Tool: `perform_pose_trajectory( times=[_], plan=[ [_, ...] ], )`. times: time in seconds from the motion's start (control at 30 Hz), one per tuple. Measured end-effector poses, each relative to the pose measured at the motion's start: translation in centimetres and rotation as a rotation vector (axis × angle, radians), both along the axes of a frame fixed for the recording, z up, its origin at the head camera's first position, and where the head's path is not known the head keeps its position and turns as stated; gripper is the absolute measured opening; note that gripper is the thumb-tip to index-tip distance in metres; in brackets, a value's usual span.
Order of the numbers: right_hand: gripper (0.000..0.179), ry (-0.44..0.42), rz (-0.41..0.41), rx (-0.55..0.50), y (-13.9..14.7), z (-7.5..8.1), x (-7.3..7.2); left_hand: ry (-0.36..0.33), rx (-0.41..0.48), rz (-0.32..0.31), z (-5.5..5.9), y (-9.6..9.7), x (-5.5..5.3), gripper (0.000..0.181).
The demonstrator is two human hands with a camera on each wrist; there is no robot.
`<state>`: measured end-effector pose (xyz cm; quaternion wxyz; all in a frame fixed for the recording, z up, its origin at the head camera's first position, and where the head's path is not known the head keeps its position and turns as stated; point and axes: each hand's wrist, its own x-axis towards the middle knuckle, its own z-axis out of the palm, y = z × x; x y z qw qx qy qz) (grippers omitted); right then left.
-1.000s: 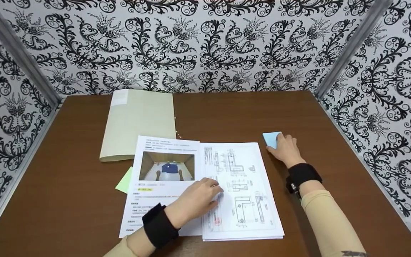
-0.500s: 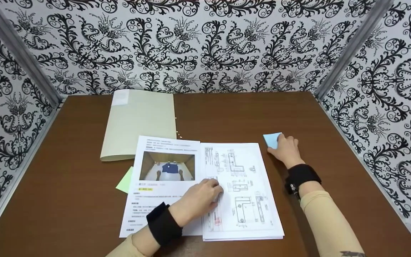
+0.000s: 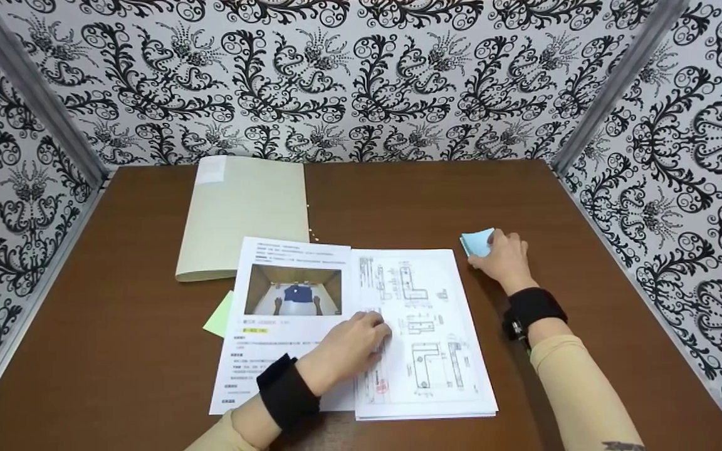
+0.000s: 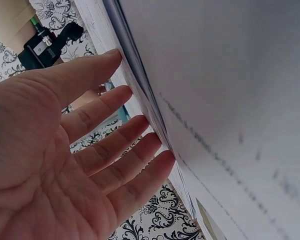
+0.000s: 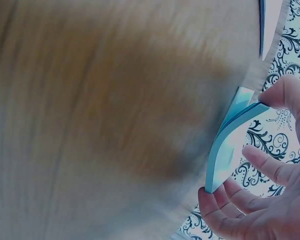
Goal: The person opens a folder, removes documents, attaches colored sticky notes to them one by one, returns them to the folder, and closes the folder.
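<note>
My left hand (image 3: 347,347) rests where the printed sheet (image 3: 286,338) with a colour photo meets the stack of technical drawings (image 3: 430,326). The left wrist view shows its fingers (image 4: 112,142) nearly straight, fingertips touching the paper. To the right of the stack, my right hand (image 3: 506,262) grips a light-blue sticky note pad (image 3: 477,243) by two opposite edges. In the right wrist view the thumb is at one end of the pad (image 5: 222,155) and fingertips at the other, and the pad bows between them, its layers parting at one side.
A cream folder (image 3: 245,216) lies at the back left, behind the printed sheet. A light-green sticky note (image 3: 219,319) sticks out from under that sheet's left side. Tiny white bits (image 3: 313,235) lie beside the folder on the brown table (image 3: 411,200). Patterned walls (image 3: 361,81) enclose the table.
The blue sticky note pad, flat before, now bends upward in my right hand, which has drawn in slightly. My left hand has settled on the papers with its fingers slightly more bent.
</note>
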<state>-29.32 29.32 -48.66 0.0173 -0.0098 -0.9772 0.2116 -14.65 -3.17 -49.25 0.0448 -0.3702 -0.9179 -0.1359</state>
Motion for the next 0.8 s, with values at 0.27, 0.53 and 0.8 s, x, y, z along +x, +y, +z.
perform_pose_trajectory(
  times=[0.27, 0.53, 0.8],
  plan=[
    [0.057, -0.005, 0.004, -0.081, -0.2, 0.5, 0.3, 0.002, -0.018, -0.005, 0.0, 0.0, -0.1, 0.026],
    [0.056, -0.002, 0.022, -0.121, -1.2, 0.6, 0.4, -0.045, -0.038, 0.010, 0.2, -0.1, -0.1, 0.031],
    [0.056, 0.003, 0.144, -0.114, -3.7, 1.2, 1.0, -0.091, 0.011, -0.008, -0.1, -0.5, -0.8, 0.027]
  ],
)
